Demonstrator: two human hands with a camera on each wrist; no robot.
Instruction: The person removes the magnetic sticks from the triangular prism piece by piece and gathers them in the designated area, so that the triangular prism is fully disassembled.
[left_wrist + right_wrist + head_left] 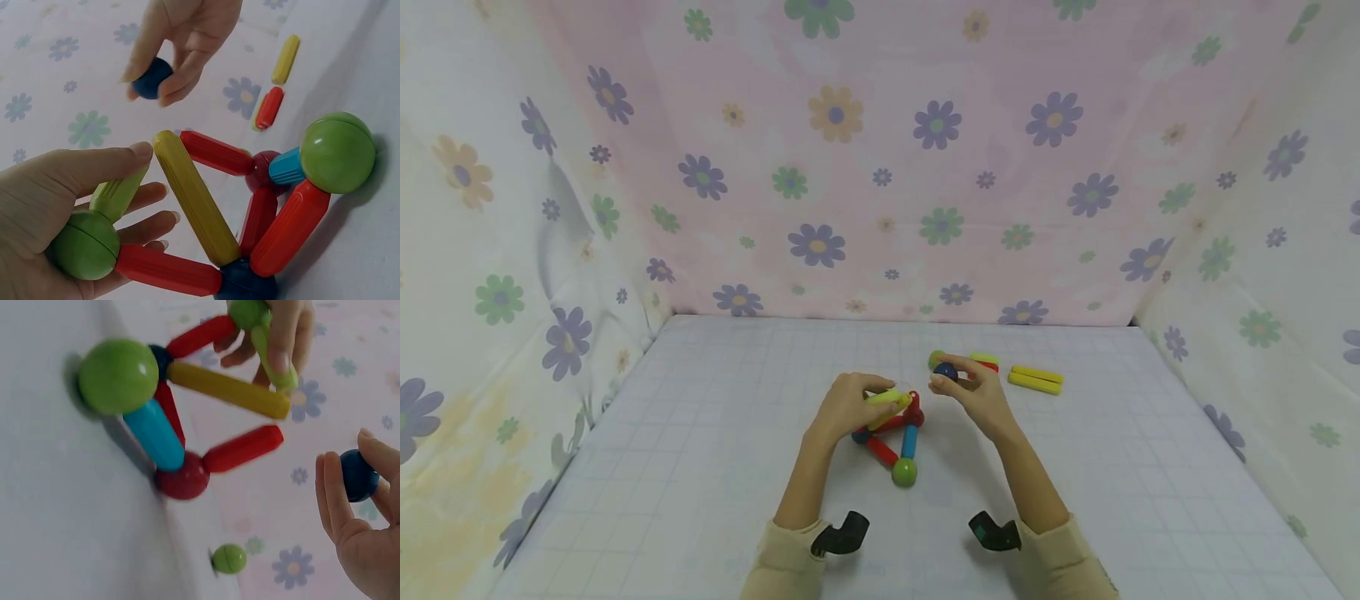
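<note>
My right hand (990, 406) pinches a dark blue ball (359, 475) between thumb and fingers, raised to the right of a ball-and-rod construction. The left hand (842, 408) holds a light green rod (119, 195) attached to a green ball (85, 245) at the construction's left. From that ball a red rod (169, 270) runs to another dark blue ball (249, 280) low down. A yellow rod (228, 390) and a red rod (244, 449) rise with free ends close together. Below lie a large green ball (905, 472), a blue rod (155, 434) and a red ball (183, 475).
Behind the right hand, a loose green ball (229, 558) lies on the white table (700, 467). Two yellow rods (1036, 381) lie farther right, near a red rod (270, 107) and a light green one (984, 358). Flowered cloth (880, 192) surrounds the table.
</note>
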